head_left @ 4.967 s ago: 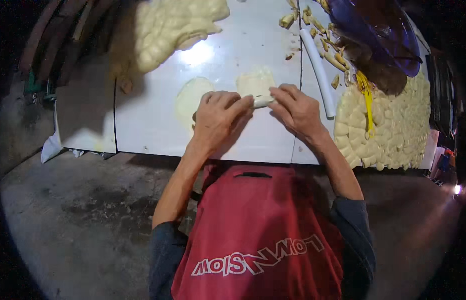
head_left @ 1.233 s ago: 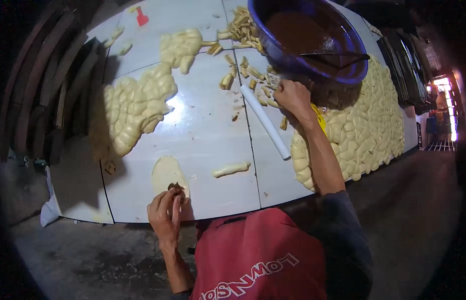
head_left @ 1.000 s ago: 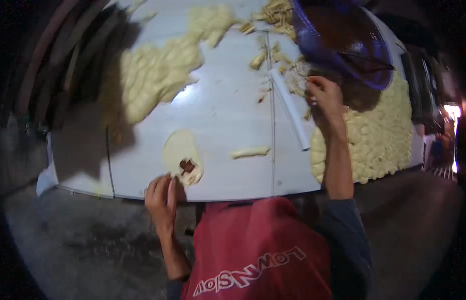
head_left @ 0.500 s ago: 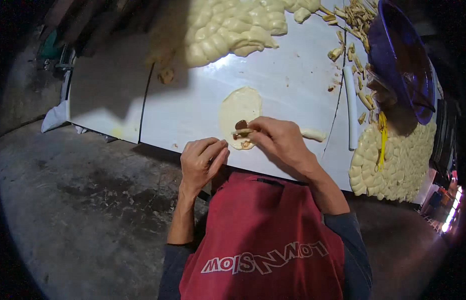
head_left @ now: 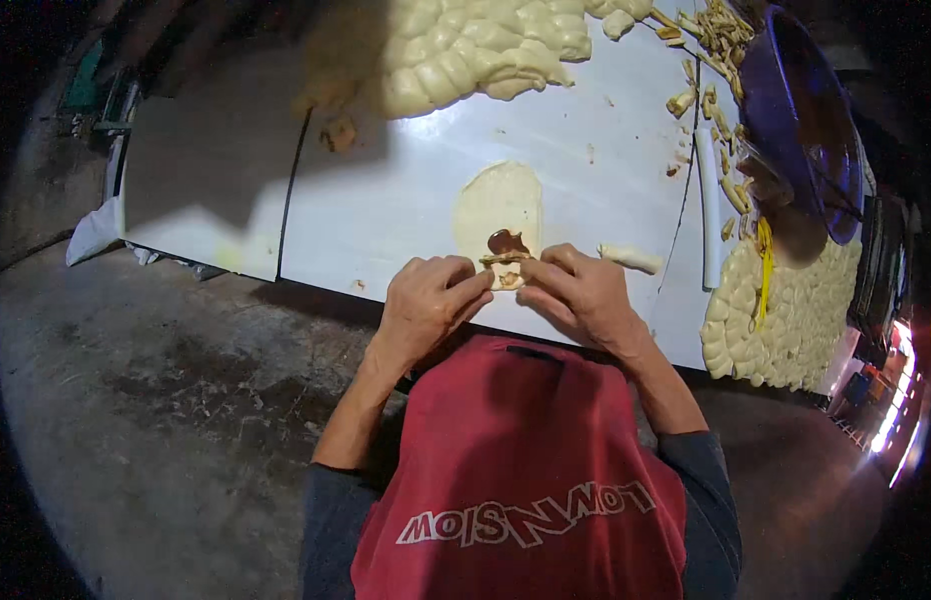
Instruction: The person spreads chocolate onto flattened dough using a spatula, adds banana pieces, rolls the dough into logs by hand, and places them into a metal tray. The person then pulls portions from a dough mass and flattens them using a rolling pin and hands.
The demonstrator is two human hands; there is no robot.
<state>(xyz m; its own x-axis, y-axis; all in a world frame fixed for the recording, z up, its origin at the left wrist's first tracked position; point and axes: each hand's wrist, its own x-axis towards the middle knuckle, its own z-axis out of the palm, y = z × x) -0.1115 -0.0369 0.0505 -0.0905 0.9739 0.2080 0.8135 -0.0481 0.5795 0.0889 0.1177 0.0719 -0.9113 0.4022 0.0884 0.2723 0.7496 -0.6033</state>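
A thin oval sheet of dough (head_left: 498, 200) lies flat on the white table near its front edge. On its near half sit a dark brown glossy dollop of filling (head_left: 507, 241) and a tan strip of filling (head_left: 504, 258). My left hand (head_left: 431, 305) pinches the sheet's near left corner, fingers closed. At the near right side my right hand (head_left: 584, 300) grips the dough, thumb below and fingers bent. The near edge looks lifted and folded up toward the strip. A pale rolled dough piece (head_left: 631, 259) rests just beyond my right hand.
Many pale dough lumps (head_left: 466, 55) are massed at the back, and more (head_left: 766, 335) at the right. A purple tub (head_left: 801, 130) stands tilted at the right, beside scattered tan strips (head_left: 726, 45), a white rod (head_left: 708, 210) and a yellow tie (head_left: 764, 265).
My right hand has let go of the tan strip, leaving it on the dough, and moved to the sheet's near right edge. My left hand has moved right onto the near left corner.
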